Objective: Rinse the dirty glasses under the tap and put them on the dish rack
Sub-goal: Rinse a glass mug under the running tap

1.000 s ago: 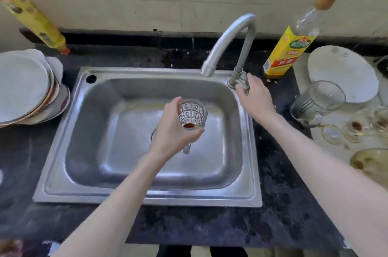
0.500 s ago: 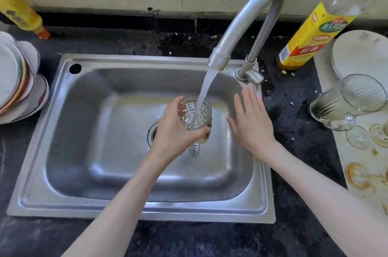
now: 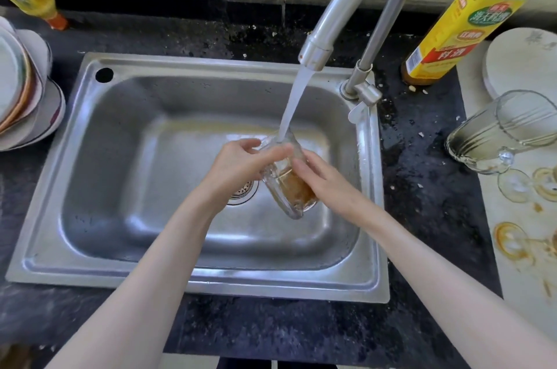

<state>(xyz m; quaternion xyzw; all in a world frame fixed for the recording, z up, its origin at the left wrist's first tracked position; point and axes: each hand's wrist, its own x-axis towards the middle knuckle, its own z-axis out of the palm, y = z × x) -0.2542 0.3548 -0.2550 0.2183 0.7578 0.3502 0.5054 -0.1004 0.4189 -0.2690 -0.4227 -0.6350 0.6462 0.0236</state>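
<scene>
Your left hand (image 3: 238, 166) and right hand (image 3: 324, 181) both grip the tilted glass (image 3: 286, 184), brown-stained, under the tap (image 3: 337, 9) stream.

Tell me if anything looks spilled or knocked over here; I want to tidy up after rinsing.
Yes. On the right, a clear glass lies tipped on its side on the pale board, and brown ring stains mark the board near it. Crumbs speckle the dark counter.

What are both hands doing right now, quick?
Left hand: grips the glass near its rim, under the running water.
Right hand: fingers curled round the same glass, lower down its side.
</scene>
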